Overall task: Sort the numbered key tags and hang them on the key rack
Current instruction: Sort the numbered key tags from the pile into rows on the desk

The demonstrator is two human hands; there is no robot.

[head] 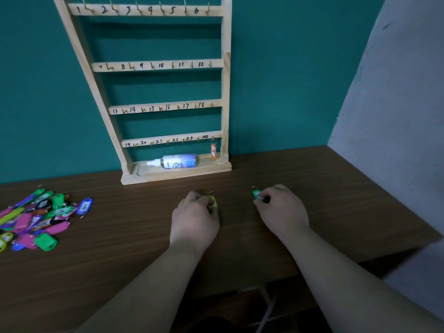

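Where my left hand (194, 213) rests: fingers curled round a yellow key tag (213, 203) on the table (120, 248)
Right hand (282, 209): pinching a green key tag (257, 195)
Key rack (158, 65): orange tag (213, 151) hangs at 24

A flat teal wall (276, 80) fills the back of the room. At the right it meets a pale grey wall (396, 104), scuffed and blotchy, and the corner comes down to the far right end of the surface (144, 248). The surface is dark brown with a running wood grain. The light is dim and even. Below the near edge lies deep shadow (216, 316).
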